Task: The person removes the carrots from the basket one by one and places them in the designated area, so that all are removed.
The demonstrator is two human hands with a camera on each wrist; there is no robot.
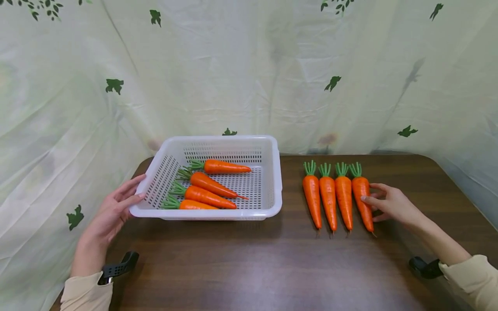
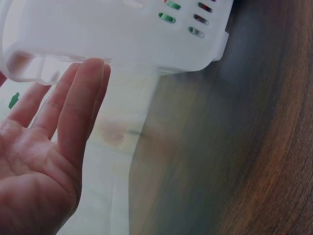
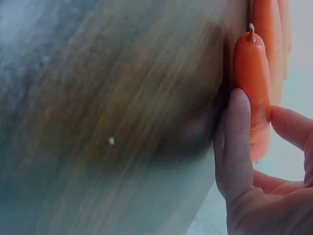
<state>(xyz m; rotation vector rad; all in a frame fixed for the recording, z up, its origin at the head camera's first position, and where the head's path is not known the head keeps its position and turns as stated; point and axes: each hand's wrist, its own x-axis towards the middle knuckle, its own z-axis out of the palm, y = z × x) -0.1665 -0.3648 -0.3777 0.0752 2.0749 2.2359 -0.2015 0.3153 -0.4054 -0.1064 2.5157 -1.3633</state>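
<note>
The right grip point(image 1: 394, 207) pinches the rightmost tapered orange carrot point(image 1: 363, 212) of four green-topped ones in a row toward the surface's point(image 1: 249, 268) back edge; the left grip point(image 1: 113, 209), fingers nearly straight, touches a white perforated plastic basket point(image 1: 274, 190) holding four more carrots point(image 1: 210, 196) at the back-left corner.

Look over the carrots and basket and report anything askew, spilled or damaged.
Nothing stands out. The four carrots on the table lie side by side. The other four carrots lie at uneven angles inside the white basket. No spill or damage shows, though the front rim partly hides the nearest carrot.
</note>
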